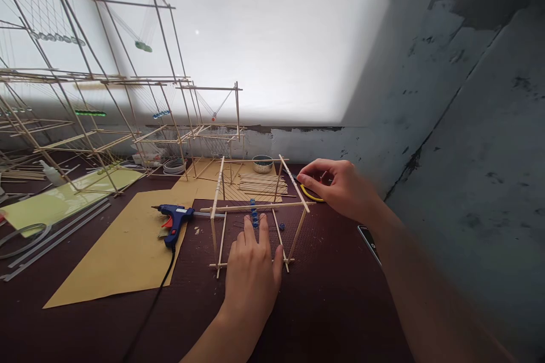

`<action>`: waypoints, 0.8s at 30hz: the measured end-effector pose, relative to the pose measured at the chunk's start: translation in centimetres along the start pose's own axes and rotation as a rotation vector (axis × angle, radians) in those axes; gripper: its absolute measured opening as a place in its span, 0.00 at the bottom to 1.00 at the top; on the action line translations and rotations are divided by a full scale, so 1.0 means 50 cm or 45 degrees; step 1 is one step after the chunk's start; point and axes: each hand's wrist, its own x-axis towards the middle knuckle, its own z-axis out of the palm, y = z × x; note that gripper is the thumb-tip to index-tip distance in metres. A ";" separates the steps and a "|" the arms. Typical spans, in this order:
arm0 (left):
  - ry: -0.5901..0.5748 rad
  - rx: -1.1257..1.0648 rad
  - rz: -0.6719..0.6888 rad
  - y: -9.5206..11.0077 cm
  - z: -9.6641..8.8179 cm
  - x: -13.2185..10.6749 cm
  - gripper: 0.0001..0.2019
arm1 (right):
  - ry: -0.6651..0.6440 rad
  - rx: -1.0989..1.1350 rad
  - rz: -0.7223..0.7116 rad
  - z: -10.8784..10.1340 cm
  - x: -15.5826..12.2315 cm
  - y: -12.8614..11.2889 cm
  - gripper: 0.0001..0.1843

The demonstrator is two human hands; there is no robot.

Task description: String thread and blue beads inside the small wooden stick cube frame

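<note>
A small cube frame of thin wooden sticks (272,206) stands on the dark table, with a row of blue glass beads (254,215) hanging inside it on fine threads. My left hand (253,264) reaches over the frame's near side. Its index and middle fingers are stretched out around the near end of the row; whether they touch the beads I cannot tell. One more blue bead (281,227) sits apart, to the right of the row. My right hand (334,181) is beside the frame's upper right stick, thumb and fingertips pinched together. Anything between them is too small to make out.
A blue glue gun (176,222) lies on brown paper (114,249) to the left, its cord running forward. Behind the frame are loose sticks (261,183) and a round tin (263,163). Taller stick frames (164,34) rise at left. A phone (368,243) lies at right.
</note>
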 end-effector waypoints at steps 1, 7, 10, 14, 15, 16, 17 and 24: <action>0.002 -0.003 -0.001 0.000 0.000 0.001 0.29 | 0.000 0.001 0.000 0.000 0.000 0.001 0.12; 0.004 -0.001 0.000 -0.001 -0.004 0.003 0.29 | -0.003 -0.003 -0.010 -0.001 -0.002 0.001 0.13; 0.002 -0.002 0.002 -0.002 -0.006 0.001 0.28 | -0.001 -0.009 -0.006 -0.003 -0.002 0.001 0.14; 0.011 -0.004 0.010 -0.003 -0.006 0.001 0.28 | 0.001 -0.013 0.002 -0.003 -0.003 0.001 0.14; 0.012 -0.004 0.012 -0.003 -0.006 0.001 0.28 | 0.000 -0.013 0.004 -0.003 -0.003 0.001 0.14; 0.013 -0.002 0.014 -0.003 -0.006 0.001 0.28 | -0.002 -0.012 0.006 -0.003 -0.003 0.001 0.14; 0.012 0.000 0.014 -0.003 -0.007 0.002 0.28 | -0.003 -0.010 0.007 -0.003 -0.003 0.001 0.13; 0.013 -0.001 0.010 -0.004 -0.006 0.003 0.28 | -0.007 -0.015 0.019 -0.004 -0.005 0.001 0.13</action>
